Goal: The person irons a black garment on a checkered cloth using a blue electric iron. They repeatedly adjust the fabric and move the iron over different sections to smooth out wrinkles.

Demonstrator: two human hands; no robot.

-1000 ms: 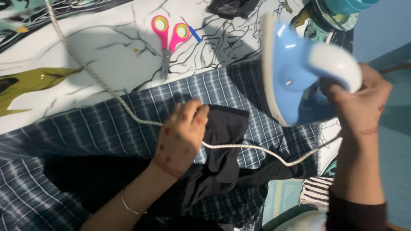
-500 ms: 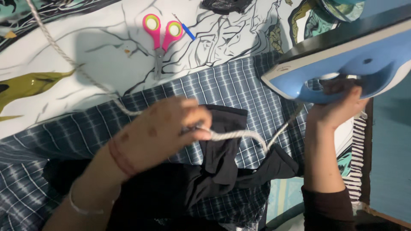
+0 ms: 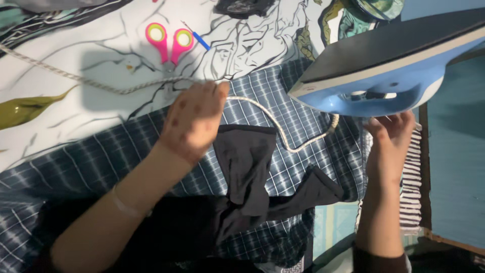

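the right hand [image 3: 388, 132] holds a blue and white iron [image 3: 389, 65] up in the air by its handle, the dark flat plate turned upward. the left hand [image 3: 194, 121] lies on the braided white cord [image 3: 283, 134]; if the fingers close on it cannot be told. the cord runs over a checked blue cloth [image 3: 101, 162] with a crumpled black cloth [image 3: 247, 167] on it. pink scissors [image 3: 169, 40] lie behind on the printed sheet [image 3: 101, 101].

I am seeing the left hand [image 3: 193, 120] carrying faded reddish-brown dot markings across its back, and a thin pale bangle [image 3: 124, 206] circling the bare left forearm. The right hand [image 3: 390, 137] is showing no markings; a dark maroon sleeve [image 3: 380, 259] is covering its forearm.
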